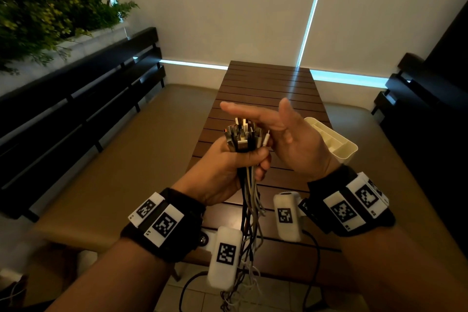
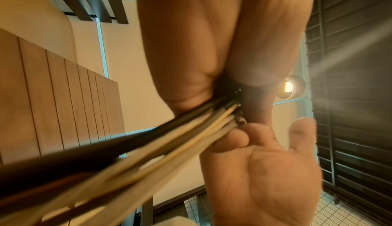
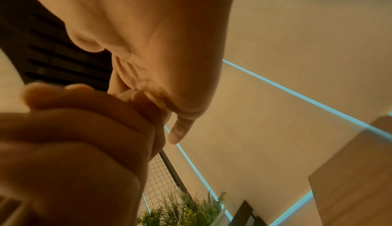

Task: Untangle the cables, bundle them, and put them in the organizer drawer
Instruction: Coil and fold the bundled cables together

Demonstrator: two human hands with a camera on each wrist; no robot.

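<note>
Above the near end of the slatted wooden surface (image 1: 268, 88), a person holds a thick bunch of cables (image 1: 247, 190) upright in front of them. Their left hand (image 1: 222, 167) is wrapped in a fist around the bunch just under the plugs (image 1: 243, 134), which stick up together in a tight cluster of metal and white ends. Below the fist the black, grey and white cords hang straight down, past the edge of the surface, towards the tiled floor (image 1: 192, 296), where their lower parts look loosely snarled.

The right hand (image 1: 283, 132) is flat and relaxed, fingers straight and pointing left across the top of the plugs, palm side towards them and lying against or just over the cluster; it grips nothing. From the left wrist view the cords (image 2: 169, 145) fan out from the closed fingers (image 2: 186, 87), with the open palm of the other hand (image 2: 265, 171) just beside them.

A cream organizer tray (image 1: 339, 147) with dividers sits on the surface to the right, partly hidden behind the right hand. Dark slatted benches (image 1: 76, 99) line both sides, and green plants (image 1: 38, 7) fill the upper left corner.
</note>
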